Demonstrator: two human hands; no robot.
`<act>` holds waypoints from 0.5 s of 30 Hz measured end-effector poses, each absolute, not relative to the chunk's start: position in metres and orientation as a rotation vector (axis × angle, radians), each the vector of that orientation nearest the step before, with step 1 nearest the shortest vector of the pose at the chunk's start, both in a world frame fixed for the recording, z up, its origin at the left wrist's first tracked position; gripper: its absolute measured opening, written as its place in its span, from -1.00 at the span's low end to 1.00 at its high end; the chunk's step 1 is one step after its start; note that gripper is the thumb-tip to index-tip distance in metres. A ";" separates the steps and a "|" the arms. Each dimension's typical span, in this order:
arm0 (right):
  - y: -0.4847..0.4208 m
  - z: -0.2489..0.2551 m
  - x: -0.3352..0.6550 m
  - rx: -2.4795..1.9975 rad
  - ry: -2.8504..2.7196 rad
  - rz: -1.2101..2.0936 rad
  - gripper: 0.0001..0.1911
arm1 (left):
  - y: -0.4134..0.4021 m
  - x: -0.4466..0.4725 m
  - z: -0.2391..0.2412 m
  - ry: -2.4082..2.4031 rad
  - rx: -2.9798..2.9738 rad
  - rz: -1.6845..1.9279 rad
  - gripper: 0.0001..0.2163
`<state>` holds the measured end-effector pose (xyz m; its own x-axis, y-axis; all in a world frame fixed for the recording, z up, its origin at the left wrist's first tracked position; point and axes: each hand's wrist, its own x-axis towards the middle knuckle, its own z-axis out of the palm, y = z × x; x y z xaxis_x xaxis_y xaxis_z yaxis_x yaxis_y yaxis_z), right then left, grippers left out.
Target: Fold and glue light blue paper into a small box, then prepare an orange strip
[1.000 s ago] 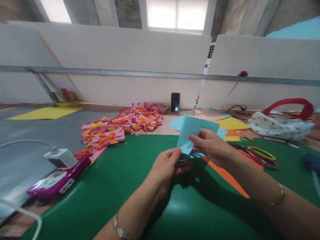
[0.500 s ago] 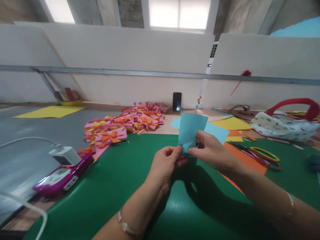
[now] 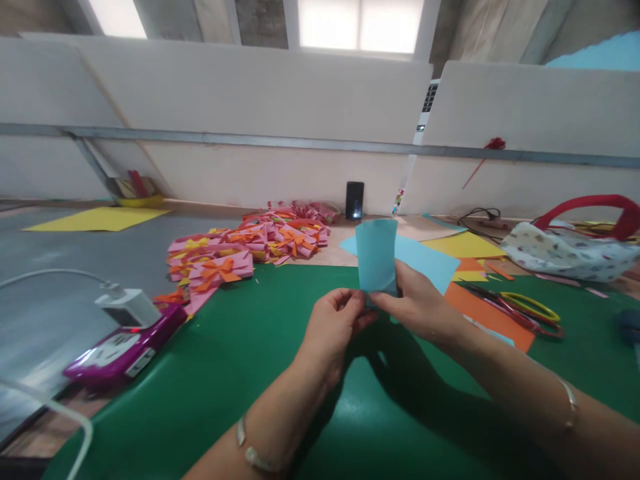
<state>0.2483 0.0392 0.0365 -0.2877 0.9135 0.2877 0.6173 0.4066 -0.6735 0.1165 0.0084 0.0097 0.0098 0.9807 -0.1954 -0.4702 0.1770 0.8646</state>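
Note:
A light blue piece of paper point(image 3: 377, 255) stands upright between my hands, above the green mat point(image 3: 280, 313). My left hand point(image 3: 340, 317) pinches its lower left corner between thumb and fingers. At the lower right, my right hand point(image 3: 415, 297) grips the same paper, its thumb on the front and its other fingers behind, partly hidden. The paper's bottom edge looks folded under my thumbs. Behind my right hand lies another light blue sheet point(image 3: 427, 260), and an orange sheet point(image 3: 465, 303) is beside my right wrist.
Pink folded pieces with orange and yellow bows point(image 3: 250, 243) are heaped at the back left. Scissors point(image 3: 530, 310) lie on the right, near a fabric bag with a red handle point(image 3: 570, 247). A purple power strip point(image 3: 125, 347) with a white plug sits left; a phone point(image 3: 355, 200) stands behind.
The paper in my hands now looks narrower, its right side bent back. My right hand has shifted slightly around its edge; the left stays almost in place.

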 end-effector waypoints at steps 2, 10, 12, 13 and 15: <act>0.040 0.035 0.248 -1.310 -2.016 0.573 -0.82 | 0.008 0.116 0.010 0.914 0.707 1.289 -0.89; 0.039 0.035 0.248 -1.310 -2.074 0.576 -0.95 | 0.010 0.115 0.008 1.137 0.826 1.268 -0.87; 0.040 0.036 0.249 -1.313 -2.082 0.562 -0.97 | 0.011 0.115 0.009 1.166 0.834 1.283 -0.88; 0.040 0.037 0.250 -1.317 -2.061 0.548 -0.94 | 0.011 0.115 0.009 1.177 0.835 1.291 -0.88; 0.039 0.041 0.252 -1.300 -1.980 0.513 -0.78 | 0.011 0.114 0.010 1.191 0.830 1.311 -0.90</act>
